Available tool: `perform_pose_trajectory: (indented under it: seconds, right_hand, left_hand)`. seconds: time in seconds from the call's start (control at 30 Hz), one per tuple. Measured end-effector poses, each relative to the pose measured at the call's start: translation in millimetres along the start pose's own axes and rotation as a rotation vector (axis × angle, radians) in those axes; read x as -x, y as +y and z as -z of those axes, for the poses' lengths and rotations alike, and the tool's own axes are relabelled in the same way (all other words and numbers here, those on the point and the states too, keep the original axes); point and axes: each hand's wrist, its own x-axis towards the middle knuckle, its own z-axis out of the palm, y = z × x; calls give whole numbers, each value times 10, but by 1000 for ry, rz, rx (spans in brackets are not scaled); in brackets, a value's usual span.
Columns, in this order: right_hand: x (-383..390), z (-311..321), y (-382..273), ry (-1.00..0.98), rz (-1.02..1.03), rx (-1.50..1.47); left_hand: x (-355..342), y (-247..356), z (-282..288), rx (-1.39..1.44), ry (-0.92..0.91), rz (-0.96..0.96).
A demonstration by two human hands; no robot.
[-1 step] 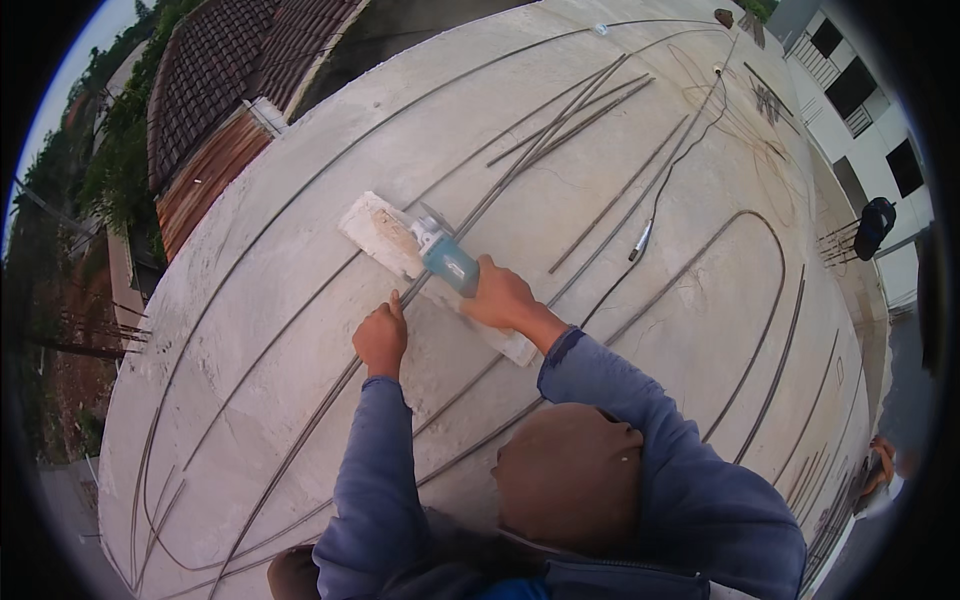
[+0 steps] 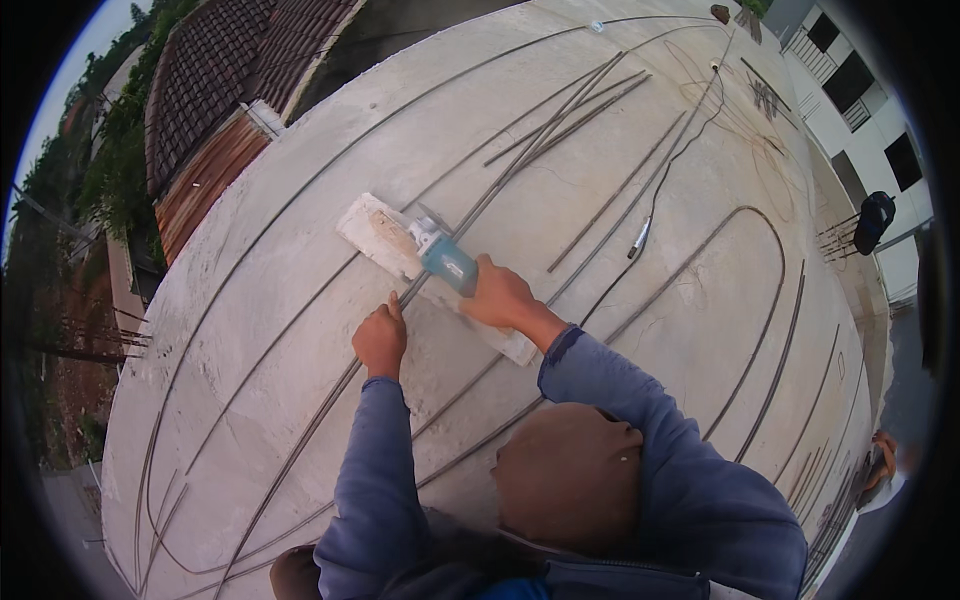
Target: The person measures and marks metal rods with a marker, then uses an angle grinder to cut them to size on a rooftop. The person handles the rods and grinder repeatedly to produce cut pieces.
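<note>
Possibly, if the rebar (image 2: 412,289) rolls, the grinder (image 2: 447,264) gripped by the right hand (image 2: 498,298) could kick toward the left hand (image 2: 380,338) (fingers closed round that same rebar).

Soft, even daylight; edges bowed, corners black.

An outdoor building site: metal rods (image 2: 556,129) lie across a concrete slab (image 2: 270,290).
</note>
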Motion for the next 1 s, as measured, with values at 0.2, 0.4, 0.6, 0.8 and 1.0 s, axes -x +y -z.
perform_pose_trajectory:
  seconds: [0.2,0.4,0.6,0.8,1.0]
  right_hand:
    - [0,84,-13,-22,-19,3]
    - [-23,74,-3,-50,-17,10]
    - [-46,67,73,-49,-5,-4]
    - [-37,72,96,-50,15,-19]
    - [-43,62,129,-50,23,-8]
  left_hand:
    - [-11,-48,-82,11,49,-20]
    - [-24,-75,-117,1,89,-20]
    - [-4,-37,-35,11,54,-13]
    - [-6,-33,-51,4,84,-27]
    - [-18,-42,-49,0,8,-4]
